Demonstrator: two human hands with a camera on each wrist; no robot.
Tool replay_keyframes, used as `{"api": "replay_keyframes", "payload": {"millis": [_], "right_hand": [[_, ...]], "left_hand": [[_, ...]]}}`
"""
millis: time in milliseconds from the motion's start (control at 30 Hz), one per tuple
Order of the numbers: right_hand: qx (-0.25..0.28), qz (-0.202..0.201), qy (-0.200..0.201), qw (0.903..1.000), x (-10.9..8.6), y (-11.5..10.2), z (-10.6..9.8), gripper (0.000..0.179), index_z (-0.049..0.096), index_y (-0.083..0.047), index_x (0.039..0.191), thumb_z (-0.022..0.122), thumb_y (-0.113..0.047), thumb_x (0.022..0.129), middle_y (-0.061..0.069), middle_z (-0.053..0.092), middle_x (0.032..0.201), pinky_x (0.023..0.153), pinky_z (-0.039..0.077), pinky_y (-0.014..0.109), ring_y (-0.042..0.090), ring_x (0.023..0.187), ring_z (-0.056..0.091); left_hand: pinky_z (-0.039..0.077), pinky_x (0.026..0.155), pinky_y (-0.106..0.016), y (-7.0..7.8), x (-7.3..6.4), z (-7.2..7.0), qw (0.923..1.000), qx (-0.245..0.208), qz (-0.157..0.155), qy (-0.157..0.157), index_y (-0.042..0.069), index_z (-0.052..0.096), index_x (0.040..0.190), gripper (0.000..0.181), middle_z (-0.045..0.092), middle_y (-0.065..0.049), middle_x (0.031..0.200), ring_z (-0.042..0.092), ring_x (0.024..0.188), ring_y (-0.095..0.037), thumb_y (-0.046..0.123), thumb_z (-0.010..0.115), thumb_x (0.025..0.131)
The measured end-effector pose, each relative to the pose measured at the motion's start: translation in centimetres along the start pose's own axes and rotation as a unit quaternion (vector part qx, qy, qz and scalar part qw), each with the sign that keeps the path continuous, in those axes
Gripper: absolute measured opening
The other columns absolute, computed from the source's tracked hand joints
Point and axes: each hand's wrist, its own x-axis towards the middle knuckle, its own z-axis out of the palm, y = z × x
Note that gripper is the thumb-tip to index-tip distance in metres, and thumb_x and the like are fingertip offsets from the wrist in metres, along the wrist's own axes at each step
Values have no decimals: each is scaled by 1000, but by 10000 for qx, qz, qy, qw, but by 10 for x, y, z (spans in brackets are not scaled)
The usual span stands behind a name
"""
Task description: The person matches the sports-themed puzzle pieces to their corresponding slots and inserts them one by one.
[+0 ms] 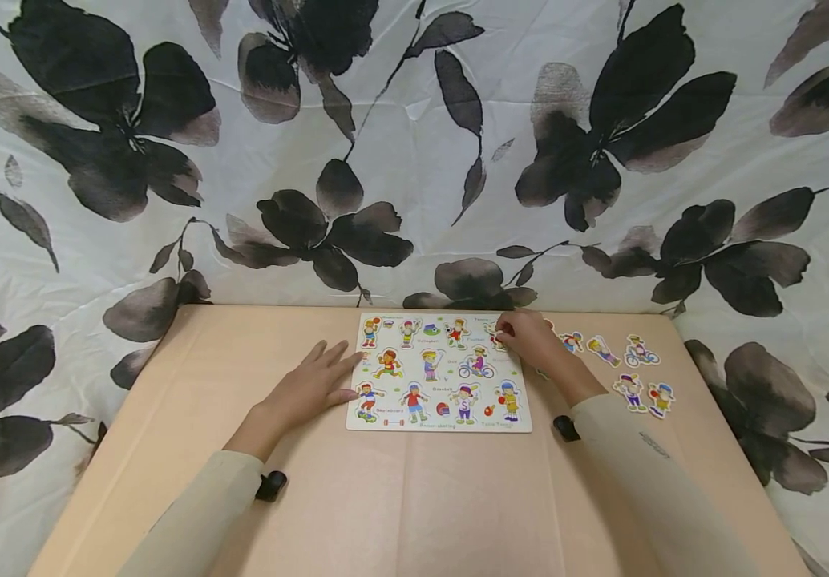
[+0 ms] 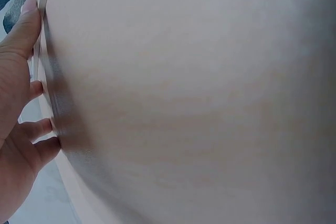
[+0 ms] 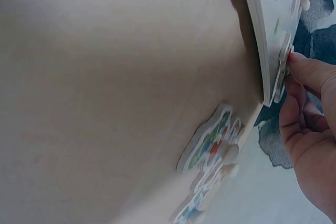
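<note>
A white puzzle board (image 1: 393, 370) with printed sports figures lies at the far side of the table. My left hand (image 1: 311, 377) rests at its left edge, fingers stretched out and spread, thumb at the edge. At the board's upper right corner, my right hand (image 1: 533, 340) pinches a puzzle piece (image 3: 282, 72) between thumb and fingers. In the right wrist view that piece is against the board's face, partly hidden by the fingertips. In the left wrist view, the left hand (image 2: 21, 103) appears at the border, touching the edge.
Right of the board lie several loose knobbed pieces, among them a cyclist (image 1: 640, 350), a purple-clad figure (image 1: 629, 392) and a figure in yellow and red (image 1: 661, 399). A floral cloth (image 1: 450, 160) hangs behind the peach-coloured table (image 1: 458, 505).
</note>
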Motion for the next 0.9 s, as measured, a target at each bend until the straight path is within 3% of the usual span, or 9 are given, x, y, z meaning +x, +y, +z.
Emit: {"api": "replay_keyframes", "payload": {"millis": [200,500,900], "right_hand": [[29,266,-170,9995,4,-7,3,10,73,-5,103,72,-13,98,8,67,91,75,53,35,21,84,58],[31,352,-220,9991,6,-7,8,11,73,-5,106,71,-13,99,11,65,97,79,55,37,23,88,58],[45,251,82,9996,-5,-9,-1,18,72,-3,113,71,-14,99,13,65,102,80,56,39,25,90,60]], "left_hand": [[40,112,-69,0,0,0,10000,35,8,30,23,39,161,75,29,-17,169,22,153,-55,56,63,98],[41,110,-69,1,0,-1,10000,59,23,27,24,39,161,75,30,-17,169,22,153,-55,56,62,99],[39,112,-70,1,0,-1,10000,-35,-10,-7,23,39,161,75,29,-17,169,21,153,-55,56,62,99]]}}
